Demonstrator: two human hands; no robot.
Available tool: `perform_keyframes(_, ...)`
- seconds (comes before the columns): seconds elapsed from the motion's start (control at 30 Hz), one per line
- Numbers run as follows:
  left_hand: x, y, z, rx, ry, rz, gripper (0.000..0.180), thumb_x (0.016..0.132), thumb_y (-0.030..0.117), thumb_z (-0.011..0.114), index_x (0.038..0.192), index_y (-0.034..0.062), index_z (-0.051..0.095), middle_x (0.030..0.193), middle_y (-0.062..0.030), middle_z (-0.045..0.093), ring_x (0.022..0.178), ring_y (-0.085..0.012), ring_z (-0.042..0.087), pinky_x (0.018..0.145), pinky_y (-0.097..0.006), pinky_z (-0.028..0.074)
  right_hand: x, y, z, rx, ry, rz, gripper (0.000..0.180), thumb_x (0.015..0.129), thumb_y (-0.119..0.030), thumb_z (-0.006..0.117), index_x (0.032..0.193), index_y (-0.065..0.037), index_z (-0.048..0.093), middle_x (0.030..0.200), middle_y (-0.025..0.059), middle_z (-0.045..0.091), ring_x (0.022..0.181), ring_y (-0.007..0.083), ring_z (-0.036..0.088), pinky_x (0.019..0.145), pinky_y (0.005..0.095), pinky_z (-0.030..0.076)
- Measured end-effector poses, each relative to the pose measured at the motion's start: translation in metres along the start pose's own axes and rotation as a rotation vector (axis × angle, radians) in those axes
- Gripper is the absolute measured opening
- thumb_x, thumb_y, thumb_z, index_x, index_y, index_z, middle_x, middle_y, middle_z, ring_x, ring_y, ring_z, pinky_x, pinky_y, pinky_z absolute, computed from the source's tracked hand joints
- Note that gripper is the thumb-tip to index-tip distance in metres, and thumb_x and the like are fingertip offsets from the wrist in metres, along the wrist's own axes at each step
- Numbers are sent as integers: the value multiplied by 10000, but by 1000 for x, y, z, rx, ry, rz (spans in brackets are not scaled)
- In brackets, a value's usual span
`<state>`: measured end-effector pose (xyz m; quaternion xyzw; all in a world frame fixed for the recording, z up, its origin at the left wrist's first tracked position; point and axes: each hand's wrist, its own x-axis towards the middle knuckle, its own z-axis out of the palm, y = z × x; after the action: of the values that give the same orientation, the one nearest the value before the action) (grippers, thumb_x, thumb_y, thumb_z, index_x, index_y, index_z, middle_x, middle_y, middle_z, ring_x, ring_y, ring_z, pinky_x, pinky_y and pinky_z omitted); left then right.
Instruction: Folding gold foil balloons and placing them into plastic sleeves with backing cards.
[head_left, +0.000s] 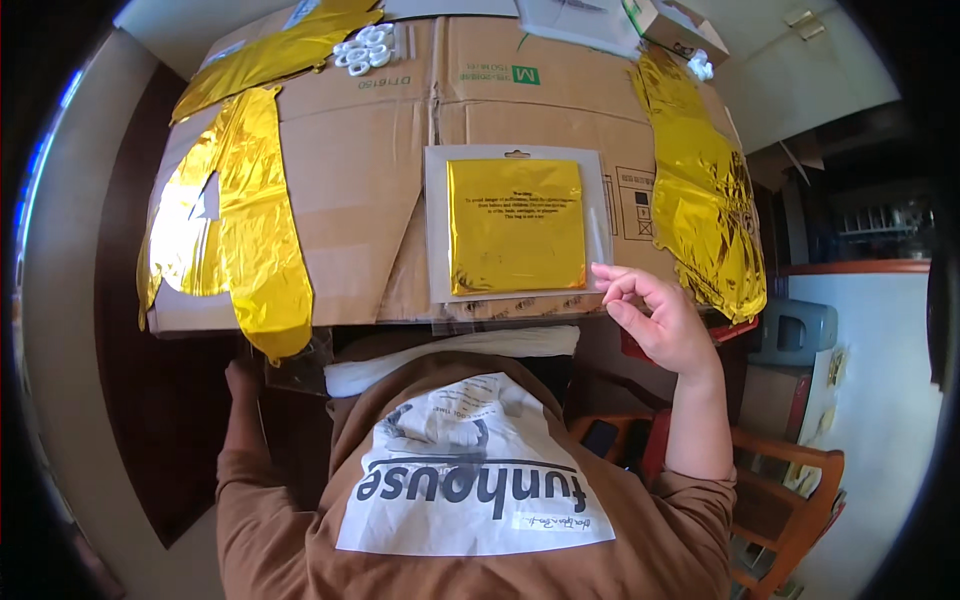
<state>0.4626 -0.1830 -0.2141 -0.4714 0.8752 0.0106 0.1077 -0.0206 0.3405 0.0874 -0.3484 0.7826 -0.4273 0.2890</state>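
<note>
A flat packet with a folded gold foil piece inside a clear sleeve lies on the cardboard, close to its front edge. My right hand hovers at the packet's lower right corner. Its fingers are loosely bent, with the thumb apart and nothing visible between them; whether a fingertip touches the sleeve, I cannot tell. Below the cardboard's left front edge is my left hand, its fingers hidden in shadow. Some clear plastic shows beside it. Just above, a flat gold foil balloon hangs over the edge.
Cardboard covers the work surface. Another gold foil balloon lies along its right side, and more gold foil is at the far left. White rings are piled at the back. At the right stands a wooden chair.
</note>
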Motion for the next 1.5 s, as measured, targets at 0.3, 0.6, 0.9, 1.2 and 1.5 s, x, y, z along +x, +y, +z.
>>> perform_keyframes(0.3, 79, -25, 124, 443, 109, -202, 754, 903, 624, 566, 1520, 216, 418, 1583, -126, 405, 1464, -348, 380, 1112, -655, 324, -11, 3, 4, 189, 161, -78, 70, 937, -51, 685, 978, 0, 660, 1227, 144, 722, 892, 97, 685, 817, 248, 530)
perform_keyframes(0.6, 82, -23, 22, -3, -176, -231, 722, 879, 614, 622, 1459, 201, 502, 1541, -134, 453, 1464, -325, 374, 1081, -647, 338, -23, -8, 1, -509, 186, -280, 276, 773, -74, 811, 1004, -21, 669, 1192, 125, 705, 1043, 293, 678, 902, 392, 534)
perform_keyframes(0.9, 61, -9, -34, -11, -53, -7, 390, 899, 483, 626, 1024, 140, 764, 1015, -168, 752, 983, -378, 724, 972, -571, 494, -25, 34, 16, -895, 254, -420, 806, 690, -187, 875, 1415, -104, 532, 1488, 160, 483, 1274, 356, 524, 1104, 510, 404)
perform_keyframes(1.2, -19, 44, -87, 613, 83, 207, 736, 887, 479, 668, 1495, 107, 484, 1274, -220, 675, 1262, -363, 615, 1123, -609, 384, -25, 41, 20, -926, 247, -478, 795, 714, -217, 869, 1431, -134, 535, 1510, 161, 466, 1319, 355, 505, 1126, 518, 389)
perform_keyframes(1.5, -120, 271, -291, -618, 48, 1056, 629, 716, 291, 862, 1279, 91, 668, 1163, -121, 681, 1078, -302, 663, 946, -434, 510, -11, 60, 27, -995, 317, -570, 699, 725, -203, 856, 1365, -104, 592, 1447, 151, 527, 1284, 333, 539, 1114, 511, 403)
